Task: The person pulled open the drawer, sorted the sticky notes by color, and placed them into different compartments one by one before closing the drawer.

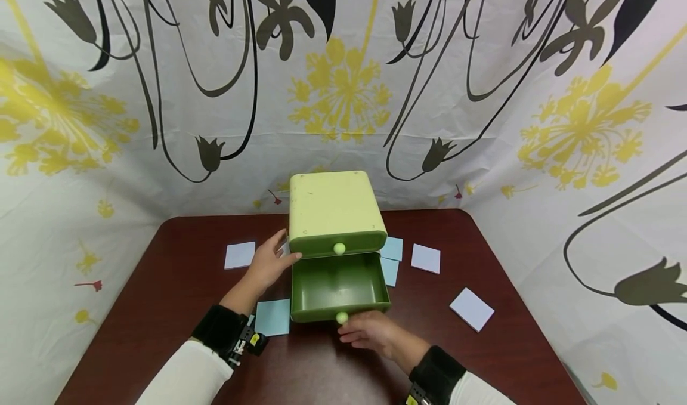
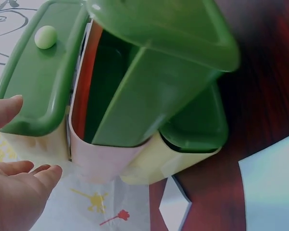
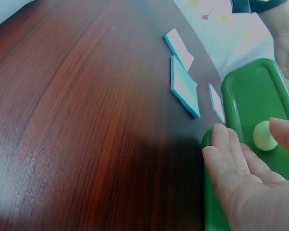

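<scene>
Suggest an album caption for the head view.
Left hand beside a pale yellow cabinet, right hand near the round lime knob of its open green drawer.

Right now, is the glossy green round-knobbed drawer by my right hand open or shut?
Open: the drawer juts forward, its green interior showing from above.

In the head view, the middle drawer hides the bottom drawer, the cabinet partly covers light-blue notes, and the lower edge crops the worktop. Whether the right hand touches the knob is unclear.
</scene>
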Tool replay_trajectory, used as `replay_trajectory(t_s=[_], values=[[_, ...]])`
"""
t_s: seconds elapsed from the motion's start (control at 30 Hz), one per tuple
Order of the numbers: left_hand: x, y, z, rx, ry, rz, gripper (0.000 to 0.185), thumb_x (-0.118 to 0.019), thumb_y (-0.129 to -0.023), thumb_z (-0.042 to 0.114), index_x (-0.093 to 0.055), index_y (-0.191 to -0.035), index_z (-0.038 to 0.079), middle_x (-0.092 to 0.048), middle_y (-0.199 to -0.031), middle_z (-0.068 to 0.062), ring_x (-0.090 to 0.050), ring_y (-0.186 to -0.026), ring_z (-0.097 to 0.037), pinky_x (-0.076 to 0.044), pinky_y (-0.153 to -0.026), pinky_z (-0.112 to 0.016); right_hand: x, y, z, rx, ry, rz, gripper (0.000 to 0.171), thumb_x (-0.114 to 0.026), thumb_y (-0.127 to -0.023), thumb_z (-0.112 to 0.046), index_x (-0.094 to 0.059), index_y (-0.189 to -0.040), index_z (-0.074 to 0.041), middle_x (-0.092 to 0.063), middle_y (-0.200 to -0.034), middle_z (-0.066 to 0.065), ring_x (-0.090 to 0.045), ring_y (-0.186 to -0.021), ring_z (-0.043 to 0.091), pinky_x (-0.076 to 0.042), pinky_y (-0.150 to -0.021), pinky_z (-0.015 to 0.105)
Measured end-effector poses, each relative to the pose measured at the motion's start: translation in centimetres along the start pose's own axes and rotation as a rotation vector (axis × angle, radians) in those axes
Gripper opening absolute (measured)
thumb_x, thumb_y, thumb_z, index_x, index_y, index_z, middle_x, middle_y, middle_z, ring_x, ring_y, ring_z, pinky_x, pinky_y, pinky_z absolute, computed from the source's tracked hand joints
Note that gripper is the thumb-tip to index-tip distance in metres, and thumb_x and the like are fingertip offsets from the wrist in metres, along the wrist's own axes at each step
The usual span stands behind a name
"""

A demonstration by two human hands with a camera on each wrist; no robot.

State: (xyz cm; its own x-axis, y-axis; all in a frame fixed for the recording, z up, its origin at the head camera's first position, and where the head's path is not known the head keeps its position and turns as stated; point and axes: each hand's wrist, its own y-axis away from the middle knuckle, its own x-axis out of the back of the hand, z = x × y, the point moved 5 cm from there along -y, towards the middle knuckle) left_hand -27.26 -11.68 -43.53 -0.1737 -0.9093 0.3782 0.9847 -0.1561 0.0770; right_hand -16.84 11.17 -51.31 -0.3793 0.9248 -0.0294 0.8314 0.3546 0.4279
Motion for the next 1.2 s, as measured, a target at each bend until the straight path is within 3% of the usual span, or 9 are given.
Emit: replay_trajectory(t_s=[0.27, 0.5, 0.67, 0.83, 1.07, 1.2], values=[[0.3, 2.2, -2.0, 0.012, -0.008, 0.060, 0.072, -0.065, -0.093, 0.015, -0.026, -0.151, -0.001, -0.030, -0.153, -0.022, -0.030, -0.140, -0.037, -0.030, -0.112, -0.047, 1.8, 0.0, 1.6, 0.001, 0.033, 0.003, 0.044, -0.057, -0.091, -0.005, -0.047, -0.125, 0.022, -0.063, -0.114, 0.029, -0.065, -0.103, 0.038, -0.050, -0.093, 0.049], [0.5, 4.2, -2.6, 0.002, -0.077, 0.094, 0.065, -0.067, -0.091, 0.014, -0.035, -0.147, 0.000, -0.039, -0.147, -0.024, -0.036, -0.137, -0.038, -0.035, -0.109, -0.050, 5.3, 0.5, 2.8, -0.010, 0.026, 0.071, 0.044, -0.058, -0.091, -0.004, -0.046, -0.124, 0.022, -0.063, -0.114, 0.029, -0.066, -0.100, 0.033, -0.051, -0.091, 0.049], [0.3, 5.7, -2.0, -0.046, -0.171, 0.120, 0.063, -0.069, -0.090, 0.014, -0.040, -0.144, 0.000, -0.042, -0.143, -0.023, -0.041, -0.132, -0.039, -0.040, -0.104, -0.051, 8.7, 1.1, 3.1, -0.006, -0.001, 0.167, 0.041, -0.059, -0.091, -0.004, -0.047, -0.123, 0.020, -0.065, -0.113, 0.028, -0.067, -0.100, 0.031, -0.052, -0.089, 0.047], [-0.7, 7.1, -1.0, -0.119, -0.265, 0.129, 0.060, -0.072, -0.087, 0.014, -0.047, -0.140, 0.002, -0.045, -0.141, -0.019, -0.047, -0.127, -0.037, -0.045, -0.099, -0.052, 12.4, 1.7, 3.3, 0.008, 0.078, 0.341, 0.038, -0.056, -0.094, -0.005, -0.049, -0.125, 0.017, -0.062, -0.116, 0.029, -0.063, -0.107, 0.036, -0.051, -0.091, 0.048], [-3.0, 8.3, 0.5, -0.186, -0.257, 0.094, 0.058, -0.075, -0.084, 0.012, -0.052, -0.137, 0.005, -0.047, -0.141, -0.014, -0.050, -0.125, -0.035, -0.047, -0.095, -0.053, 17.3, 2.1, 3.3, -0.006, 0.090, 0.476, 0.042, -0.052, -0.099, -0.010, -0.045, -0.132, 0.014, -0.057, -0.126, 0.030, -0.060, -0.113, 0.034, -0.047, -0.098, 0.049], [-4.5, 8.8, 1.3, -0.224, -0.253, 0.049, 0.057, -0.076, -0.083, 0.013, -0.053, -0.135, 0.005, -0.049, -0.139, -0.013, -0.050, -0.125, -0.033, -0.045, -0.098, -0.051, 19.7, 2.5, 3.0, 0.009, 0.158, 0.532, 0.045, -0.052, -0.100, -0.012, -0.043, -0.135, 0.014, -0.055, -0.128, 0.030, -0.059, -0.114, 0.034, -0.048, -0.097, 0.046]])
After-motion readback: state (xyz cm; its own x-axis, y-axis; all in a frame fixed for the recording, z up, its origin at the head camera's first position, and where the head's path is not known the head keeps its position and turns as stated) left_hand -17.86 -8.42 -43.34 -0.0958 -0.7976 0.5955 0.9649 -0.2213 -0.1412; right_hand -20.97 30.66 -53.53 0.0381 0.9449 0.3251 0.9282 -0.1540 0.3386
